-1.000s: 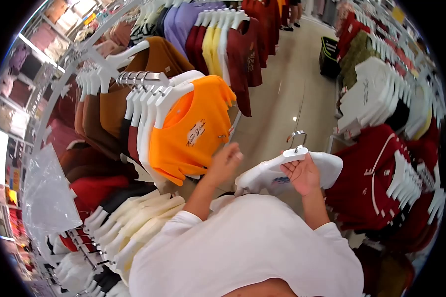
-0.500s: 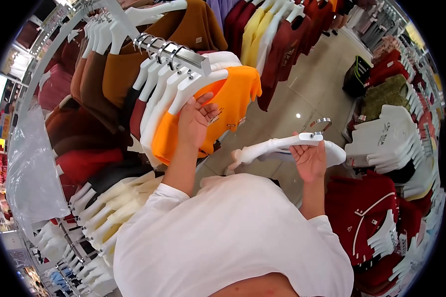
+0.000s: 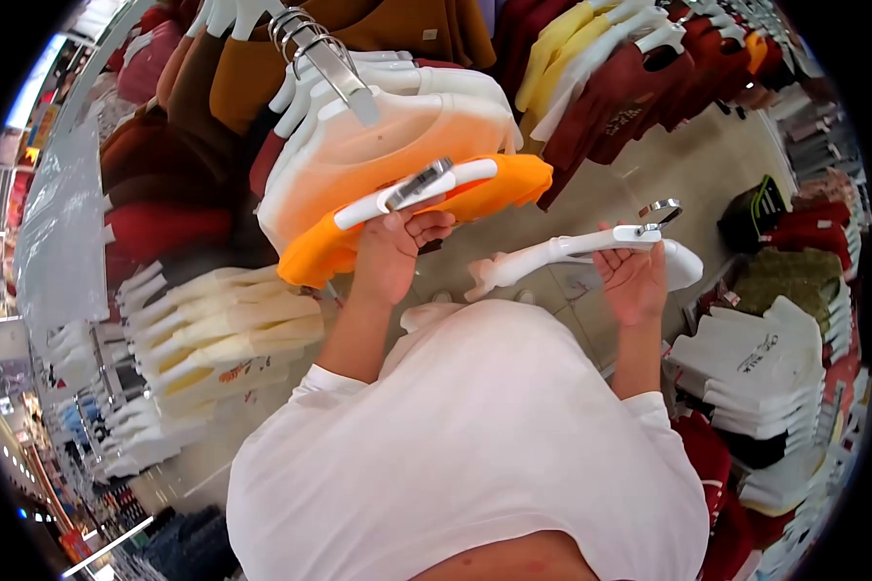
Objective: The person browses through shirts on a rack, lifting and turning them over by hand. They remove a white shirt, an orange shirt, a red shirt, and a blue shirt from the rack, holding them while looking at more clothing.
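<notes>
Orange top (image 3: 325,252): 1 piece, on a white hanger, held in front of the rail end.
Left hand (image 3: 394,257): clamped on the middle of the orange top's hanger (image 3: 366,207), just under its metal hook (image 3: 421,184).
Pale top (image 3: 686,268): 1 piece, mostly hidden below its hanger; print cannot be told.
Right hand (image 3: 635,281): clamped on the middle of the pale top's hanger (image 3: 543,255), below the upturned hook (image 3: 660,215).
Handling, cloth: probably light, soft and limp; likely to swing and crease, not to break.
Handling, hangers: likely stiff, smooth plastic; slightly slippery, and apt to tip if held off-centre.
Best hold: the hanger's middle beneath the hook, where each hand sits; the shoulder ends look a poorer choice.
Edges, left side: bare tip of the metal rail (image 3: 358,105), near the orange top's hook; a snag point, as are the 2 hooks.
Edges, behind: pale hanging tops (image 3: 397,107), close against the orange top.
Edges, right side: rack of white tops (image 3: 746,353), near the right forearm.
Open room: tiled floor (image 3: 688,160) beyond the hands, between the rails; also a gap between the 2 hangers, which stand apart.
</notes>
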`<move>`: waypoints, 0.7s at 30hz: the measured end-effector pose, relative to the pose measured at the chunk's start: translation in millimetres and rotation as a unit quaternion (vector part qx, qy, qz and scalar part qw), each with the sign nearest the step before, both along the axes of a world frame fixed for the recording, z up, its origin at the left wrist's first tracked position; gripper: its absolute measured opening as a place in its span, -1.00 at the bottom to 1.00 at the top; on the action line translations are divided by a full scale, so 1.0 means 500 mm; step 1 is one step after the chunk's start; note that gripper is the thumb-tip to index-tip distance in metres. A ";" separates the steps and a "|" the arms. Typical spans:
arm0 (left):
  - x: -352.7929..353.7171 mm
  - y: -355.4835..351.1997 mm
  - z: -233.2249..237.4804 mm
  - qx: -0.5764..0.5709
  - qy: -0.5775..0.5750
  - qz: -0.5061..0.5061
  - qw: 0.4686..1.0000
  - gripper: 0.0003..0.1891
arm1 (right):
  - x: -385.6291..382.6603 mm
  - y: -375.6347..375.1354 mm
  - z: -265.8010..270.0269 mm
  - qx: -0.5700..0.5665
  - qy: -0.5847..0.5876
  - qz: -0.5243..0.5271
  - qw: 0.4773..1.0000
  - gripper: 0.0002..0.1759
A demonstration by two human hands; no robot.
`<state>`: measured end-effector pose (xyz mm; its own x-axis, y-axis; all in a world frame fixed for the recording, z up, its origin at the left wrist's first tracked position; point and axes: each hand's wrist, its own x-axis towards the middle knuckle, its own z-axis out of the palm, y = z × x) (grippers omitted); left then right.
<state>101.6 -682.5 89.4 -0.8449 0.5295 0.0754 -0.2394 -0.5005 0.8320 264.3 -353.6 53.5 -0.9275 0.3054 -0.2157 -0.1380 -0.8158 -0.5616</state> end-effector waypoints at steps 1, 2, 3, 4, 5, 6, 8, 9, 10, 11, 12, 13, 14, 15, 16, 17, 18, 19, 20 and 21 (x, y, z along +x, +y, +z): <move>0.018 0.006 -0.003 0.003 -0.001 0.005 1.000 -0.39 | -0.004 0.022 -0.002 0.000 0.004 0.019 1.000 -0.32; 0.033 0.013 -0.005 -0.010 -0.005 0.012 1.000 -0.37 | -0.009 0.041 -0.002 0.001 0.001 0.028 1.000 -0.32; 0.047 0.021 -0.015 -0.022 -0.013 0.024 0.999 -0.37 | -0.016 0.062 -0.004 0.005 0.004 0.038 0.999 -0.32; 0.064 0.028 -0.031 -0.034 -0.023 0.036 0.999 -0.37 | -0.020 0.082 -0.007 0.009 0.004 0.048 0.999 -0.32; 0.084 0.032 -0.042 -0.046 -0.036 0.049 0.997 -0.37 | -0.020 0.098 -0.009 0.014 0.003 0.059 0.998 -0.32; 0.098 0.041 -0.028 -0.010 -0.082 0.024 0.996 -0.41 | -0.024 0.113 -0.008 0.017 -0.006 0.067 0.998 -0.31; 0.132 0.059 -0.043 -0.015 -0.060 0.028 0.998 -0.40 | -0.034 0.144 -0.009 0.015 -0.016 0.092 0.996 -0.32; 0.154 0.069 -0.051 -0.017 -0.052 0.030 0.998 -0.39 | -0.036 0.158 -0.010 0.014 -0.024 0.105 0.994 -0.32; 0.176 0.081 -0.048 -0.010 -0.071 0.056 0.996 -0.38 | -0.038 0.171 -0.013 0.021 -0.031 0.116 0.993 -0.32; 0.196 0.085 -0.056 -0.010 -0.084 0.054 0.995 -0.38 | -0.045 0.183 -0.016 0.027 -0.038 0.126 0.991 -0.32; 0.210 0.087 -0.065 -0.010 -0.095 0.051 0.994 -0.39 | -0.051 0.194 -0.019 0.033 -0.041 0.135 0.989 -0.32; 0.223 0.089 -0.073 -0.010 -0.103 0.046 0.994 -0.39 | -0.055 0.201 -0.020 0.031 -0.039 0.148 0.988 -0.32; 0.235 0.091 -0.078 -0.002 -0.112 0.039 0.993 -0.39 | -0.058 0.209 -0.021 0.028 -0.036 0.158 0.986 -0.32; 0.244 0.096 -0.075 -0.002 -0.120 0.053 0.991 -0.39 | -0.062 0.215 -0.023 0.024 -0.032 0.165 0.985 -0.31; 0.255 0.103 -0.070 -0.002 -0.127 0.066 0.990 -0.39 | -0.064 0.223 -0.025 0.024 -0.033 0.170 0.985 -0.31; 0.263 0.109 -0.067 -0.002 -0.135 0.077 0.988 -0.39 | -0.065 0.229 -0.028 0.023 -0.034 0.173 0.984 -0.30; 0.268 0.114 -0.066 -0.023 -0.137 0.098 0.985 -0.37 | -0.065 0.234 -0.032 0.021 -0.035 0.176 0.984 -0.30; 0.271 0.117 -0.066 -0.044 -0.138 0.119 0.982 -0.35 | -0.065 0.240 -0.039 0.020 -0.033 0.180 0.983 -0.29; 0.274 0.118 -0.064 -0.065 -0.139 0.139 0.978 -0.33 | -0.066 0.247 -0.046 0.019 -0.031 0.184 0.982 -0.29; 0.275 0.120 -0.060 -0.061 -0.136 0.144 0.978 -0.35 | -0.066 0.253 -0.050 0.018 -0.029 0.188 0.982 -0.29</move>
